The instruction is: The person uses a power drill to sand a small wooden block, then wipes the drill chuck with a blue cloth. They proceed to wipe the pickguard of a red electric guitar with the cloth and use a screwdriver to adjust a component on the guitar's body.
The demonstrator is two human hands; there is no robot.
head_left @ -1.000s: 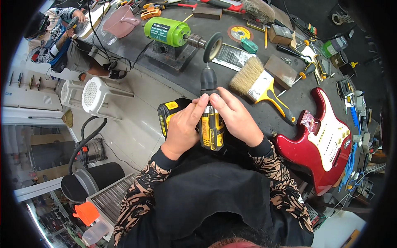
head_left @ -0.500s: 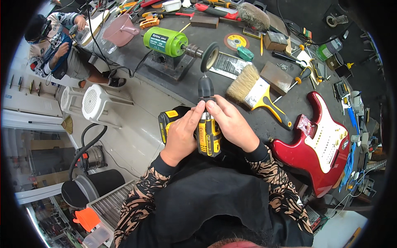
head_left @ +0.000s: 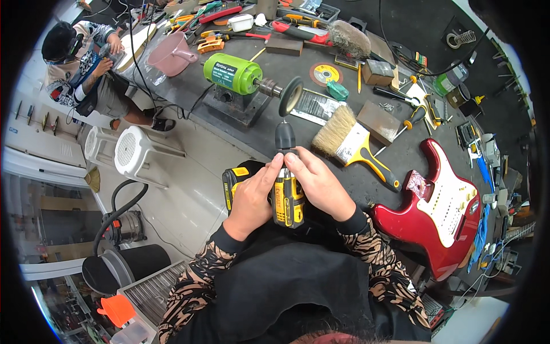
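The person's left hand (head_left: 253, 196) and right hand (head_left: 322, 184) close their grip from both sides on a yellow-and-black cordless power drill (head_left: 287, 200), thumbs side by side just behind its black tapered chuck (head_left: 285, 136); the fingers underneath are hidden. The drill is held in front of the person's black apron (head_left: 286, 281), its chuck pointing away from the body, with a thin metal bit (head_left: 283, 121) at the tip. A black-and-yellow battery pack (head_left: 230, 186) shows beyond the left hand.

Just past the bit is a dark-rimmed round wheel (head_left: 292, 96) on the shaft of a bright green cylindrical motor (head_left: 232, 74), mounted on the dark surface (head_left: 362, 188); whether bit and wheel touch, I cannot tell. To the right lie a wide bristle paintbrush (head_left: 344, 142) with a yellow-and-black handle and a glossy red guitar body (head_left: 409, 221) with a cream pickguard. Farther left, beyond white plastic stools (head_left: 129, 150), another person (head_left: 89, 71) handles something at the surface.
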